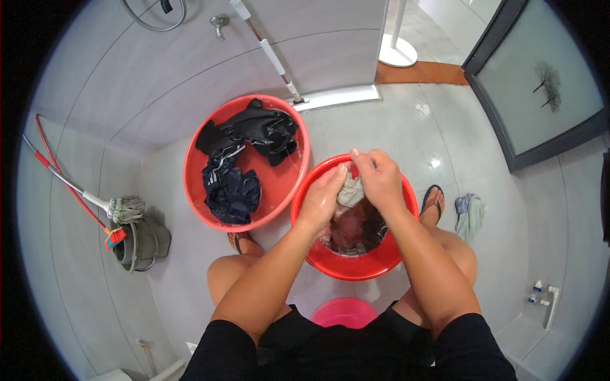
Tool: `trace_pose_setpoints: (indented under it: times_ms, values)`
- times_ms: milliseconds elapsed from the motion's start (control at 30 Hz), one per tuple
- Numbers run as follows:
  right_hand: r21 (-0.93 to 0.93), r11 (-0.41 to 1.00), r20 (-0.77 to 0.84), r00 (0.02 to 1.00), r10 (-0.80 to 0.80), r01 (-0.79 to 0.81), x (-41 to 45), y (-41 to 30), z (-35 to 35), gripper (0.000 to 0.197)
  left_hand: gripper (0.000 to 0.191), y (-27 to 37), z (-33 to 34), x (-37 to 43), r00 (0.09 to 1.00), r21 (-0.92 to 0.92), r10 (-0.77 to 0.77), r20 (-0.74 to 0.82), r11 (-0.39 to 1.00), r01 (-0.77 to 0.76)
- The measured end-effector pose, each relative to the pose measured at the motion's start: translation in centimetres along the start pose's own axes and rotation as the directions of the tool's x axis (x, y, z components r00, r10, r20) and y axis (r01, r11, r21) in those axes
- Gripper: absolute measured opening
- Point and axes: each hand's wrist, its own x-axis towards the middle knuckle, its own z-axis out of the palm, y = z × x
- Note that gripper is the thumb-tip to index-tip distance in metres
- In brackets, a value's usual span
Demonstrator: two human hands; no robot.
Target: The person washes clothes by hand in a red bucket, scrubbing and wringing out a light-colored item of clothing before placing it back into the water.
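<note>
Both my hands grip a wet, bunched-up whitish cloth (351,191) over a red plastic basin (355,271) between my feet. My left hand (324,193) has the cloth's left side, with the thumb up near the top. My right hand (380,178) closes on its upper right part, knuckles raised. Below the cloth, dark murky water (357,228) fills the basin's bottom; whether anything lies under the surface I cannot tell. Touching or nearly touching this basin at the upper left is a larger coral-red tub (274,195), which holds wet black and navy garments (233,181).
A grey bucket (162,240) with a string mop (126,209) and a brush (116,236) stands at the left wall. A white-handled floor squeegee (272,57) leans behind the tub. Crumpled cloth (469,216) lies right of my foot. A pink basin (343,312) sits near me; a glass door (543,81) stands open.
</note>
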Motion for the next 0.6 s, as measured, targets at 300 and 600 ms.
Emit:
trace_pose_setpoints:
  times_ms: [300,600]
  values:
    - [0.224,0.882,0.580,0.784,0.222,-0.415,0.0,0.1,-5.0,0.031,0.058,1.7,-3.5,-1.5,0.994,0.191,0.109,-0.017,0.976,-0.103]
    - [0.248,0.750,0.868,0.484,0.108,-0.614,-1.1,-0.4,-4.6,0.049,0.066,1.7,-2.8,-2.2,0.986,0.033,0.166,0.035,0.985,-0.167]
